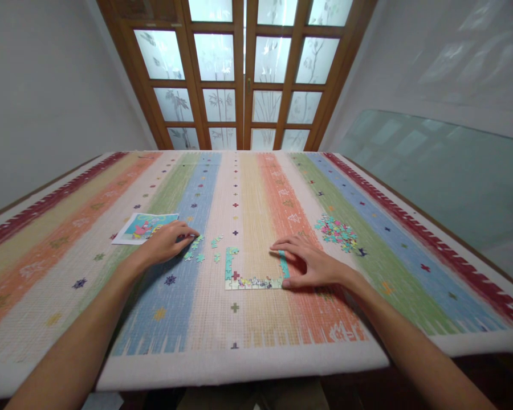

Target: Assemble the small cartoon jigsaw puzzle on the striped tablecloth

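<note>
My left hand point(169, 242) is beside several loose teal puzzle pieces point(200, 258), left of the partly joined puzzle border. Its fingers are bent, with thumb and index finger close together on a piece at the fingertips, partly hidden. The puzzle border point(256, 283) shows a bottom row, a left side and a right side, around bare cloth. My right hand point(310, 262) arches over the border's right side with thumb and fingers apart. The thumb touches near the lower right corner, and the fingers reach over the upper right end. No piece shows in this hand.
A pile of mixed puzzle pieces point(337, 232) lies to the right, beyond my right hand. A printed cartoon picture sheet point(130, 230) lies left, partly behind my left hand. A striped cloth point(256, 324) covers the table. Wooden doors with glass panes point(243, 74) stand behind.
</note>
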`<state>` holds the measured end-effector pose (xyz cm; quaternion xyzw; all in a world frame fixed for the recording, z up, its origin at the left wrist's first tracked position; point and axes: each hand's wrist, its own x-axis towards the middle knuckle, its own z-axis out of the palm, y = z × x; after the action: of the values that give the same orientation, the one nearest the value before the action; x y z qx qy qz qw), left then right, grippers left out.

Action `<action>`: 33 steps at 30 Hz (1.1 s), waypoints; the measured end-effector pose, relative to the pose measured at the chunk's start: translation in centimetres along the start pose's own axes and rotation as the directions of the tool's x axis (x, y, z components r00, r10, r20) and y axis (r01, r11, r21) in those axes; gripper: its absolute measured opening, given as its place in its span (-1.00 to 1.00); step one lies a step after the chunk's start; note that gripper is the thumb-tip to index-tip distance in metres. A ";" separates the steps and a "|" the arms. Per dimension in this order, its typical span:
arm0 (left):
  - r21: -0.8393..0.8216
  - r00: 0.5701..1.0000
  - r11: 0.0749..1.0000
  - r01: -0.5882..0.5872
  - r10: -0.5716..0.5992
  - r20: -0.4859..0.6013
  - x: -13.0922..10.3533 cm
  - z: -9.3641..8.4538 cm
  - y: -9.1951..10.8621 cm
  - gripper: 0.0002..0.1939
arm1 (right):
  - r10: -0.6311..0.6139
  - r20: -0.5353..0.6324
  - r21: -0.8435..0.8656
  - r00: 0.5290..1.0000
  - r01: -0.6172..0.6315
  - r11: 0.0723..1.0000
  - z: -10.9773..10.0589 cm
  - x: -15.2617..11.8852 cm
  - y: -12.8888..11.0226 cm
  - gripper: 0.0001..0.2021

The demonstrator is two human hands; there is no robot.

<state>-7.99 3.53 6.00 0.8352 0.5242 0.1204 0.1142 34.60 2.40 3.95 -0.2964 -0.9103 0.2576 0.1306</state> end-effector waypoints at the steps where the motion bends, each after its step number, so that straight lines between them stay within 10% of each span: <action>1: 0.000 1.000 1.000 0.001 -0.001 -0.003 0.0 -0.1 0.0 -0.62 | 0.000 0.002 -0.002 1.000 0.000 1.000 0.0 0.0 0.0 -0.26; 33: -0.114 0.996 0.993 0.039 -0.029 0.089 -0.7 -1.1 0.4 -0.69 | -0.007 0.001 0.003 1.000 0.007 1.000 -0.1 0.0 0.0 -0.27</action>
<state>-8.25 2.81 7.12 0.8226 0.5251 0.1121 0.1872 34.61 2.44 4.08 -0.2926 -0.9112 0.2587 0.1314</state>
